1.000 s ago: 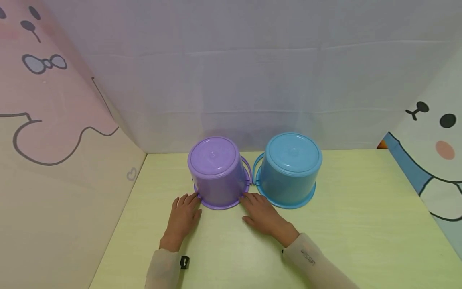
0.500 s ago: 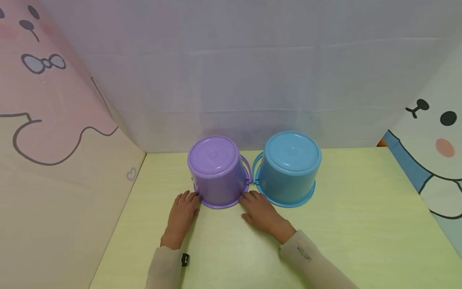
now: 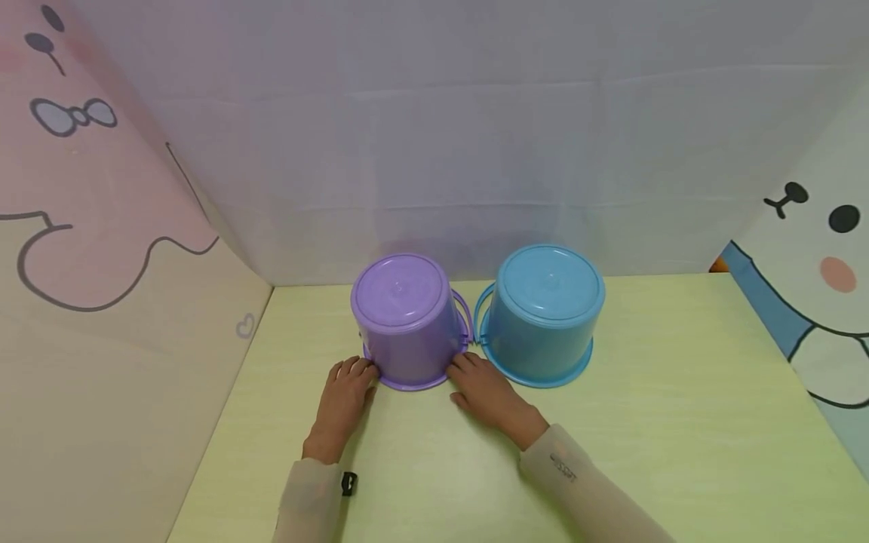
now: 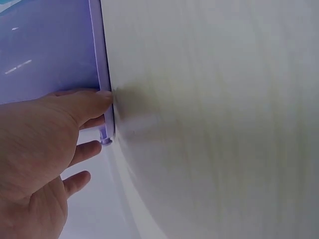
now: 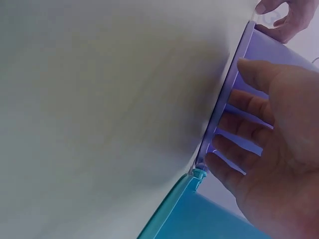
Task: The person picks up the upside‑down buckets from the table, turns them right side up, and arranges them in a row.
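Observation:
A purple bucket [image 3: 402,292] stands upside down on the table, its rim down. My left hand [image 3: 343,403] touches the rim's front left; in the left wrist view its thumb [image 4: 102,99] lies on the rim with the fingers loosely spread beyond. At the front right, my right hand [image 3: 490,394] has its fingertips [image 5: 219,119] against the rim, fingers spaced apart and fairly straight. Right beside the purple bucket, a blue bucket [image 3: 551,285] also stands upside down. The two handles meet between them.
The pale yellow-green table [image 3: 652,437] runs back to a white cloth wall [image 3: 475,136]. A pink and cream panel [image 3: 122,188] flanks it on the left, and a bear-print panel [image 3: 815,302] on the right.
The right hand and forearm have shifted slightly forward and left along the purple bucket's rim. The left hand stays almost still. Both buckets stay in place.

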`<state>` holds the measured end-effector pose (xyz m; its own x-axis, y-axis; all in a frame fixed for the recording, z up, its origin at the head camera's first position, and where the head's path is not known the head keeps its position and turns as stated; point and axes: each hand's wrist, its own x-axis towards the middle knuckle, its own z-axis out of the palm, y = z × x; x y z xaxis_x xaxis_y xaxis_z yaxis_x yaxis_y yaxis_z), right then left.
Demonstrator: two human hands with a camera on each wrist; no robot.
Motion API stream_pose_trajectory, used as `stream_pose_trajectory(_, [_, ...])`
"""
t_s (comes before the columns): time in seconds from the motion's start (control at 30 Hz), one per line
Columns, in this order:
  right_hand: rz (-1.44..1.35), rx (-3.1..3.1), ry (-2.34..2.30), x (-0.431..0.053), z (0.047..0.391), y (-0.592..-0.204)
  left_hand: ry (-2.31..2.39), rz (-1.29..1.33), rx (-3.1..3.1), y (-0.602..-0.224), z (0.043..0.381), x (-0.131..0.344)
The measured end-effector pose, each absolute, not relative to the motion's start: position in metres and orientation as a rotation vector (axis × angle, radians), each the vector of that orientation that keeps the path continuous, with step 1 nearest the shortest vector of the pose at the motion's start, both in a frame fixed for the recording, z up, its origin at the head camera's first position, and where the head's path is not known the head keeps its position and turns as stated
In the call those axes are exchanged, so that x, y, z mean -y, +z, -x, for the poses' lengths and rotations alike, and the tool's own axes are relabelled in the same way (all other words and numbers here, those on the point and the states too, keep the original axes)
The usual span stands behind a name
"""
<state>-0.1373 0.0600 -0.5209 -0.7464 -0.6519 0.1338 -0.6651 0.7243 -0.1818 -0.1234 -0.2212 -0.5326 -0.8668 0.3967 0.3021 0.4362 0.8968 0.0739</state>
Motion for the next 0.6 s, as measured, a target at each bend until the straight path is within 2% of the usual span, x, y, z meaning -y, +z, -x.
stream_pose_trajectory(0.6, [-1.078,2.829,0.309,-0.059,0.1454,-0.524,-0.111,0.648,2.757,-0.5333,0.1263,0.2207])
